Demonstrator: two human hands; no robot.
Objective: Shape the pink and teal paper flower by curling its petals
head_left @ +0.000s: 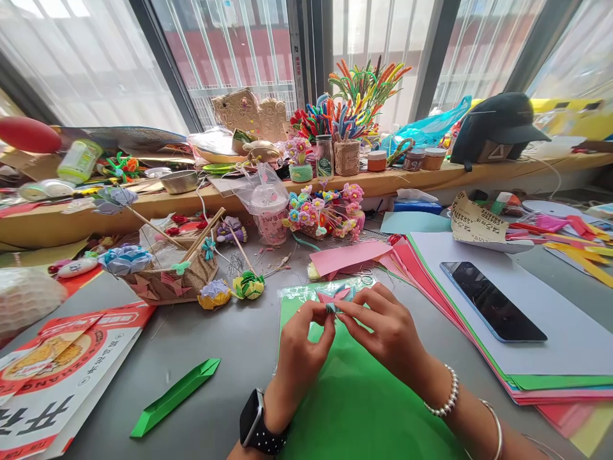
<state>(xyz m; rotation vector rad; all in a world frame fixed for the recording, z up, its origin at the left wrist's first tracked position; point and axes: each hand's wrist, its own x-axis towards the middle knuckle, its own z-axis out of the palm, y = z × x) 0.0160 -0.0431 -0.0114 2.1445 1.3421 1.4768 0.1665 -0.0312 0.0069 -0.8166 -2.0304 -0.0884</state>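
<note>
Between my fingertips is a small folded paper piece (pixel 336 296), pink with light blue parts. My left hand (pixel 304 351), above a wrist with a dark watch, pinches its near side with thumb and forefinger. The fingers of my right hand (pixel 385 326) close on the same piece from the right and cover part of it. Both hands are over a green paper pack in a clear sleeve (pixel 368 402). To the left on the grey table (pixel 230 396) lies a folded green paper strip (pixel 175 397).
A phone (pixel 491 300) rests on stacked coloured paper (pixel 527 358) at right. At left are a printed paper bag (pixel 62 377) and a cardboard basket (pixel 167 284) with paper flowers. Behind stand a plastic cup (pixel 271 220) and pipe-cleaner flowers (pixel 325 214); clutter lines the windowsill (pixel 230 201).
</note>
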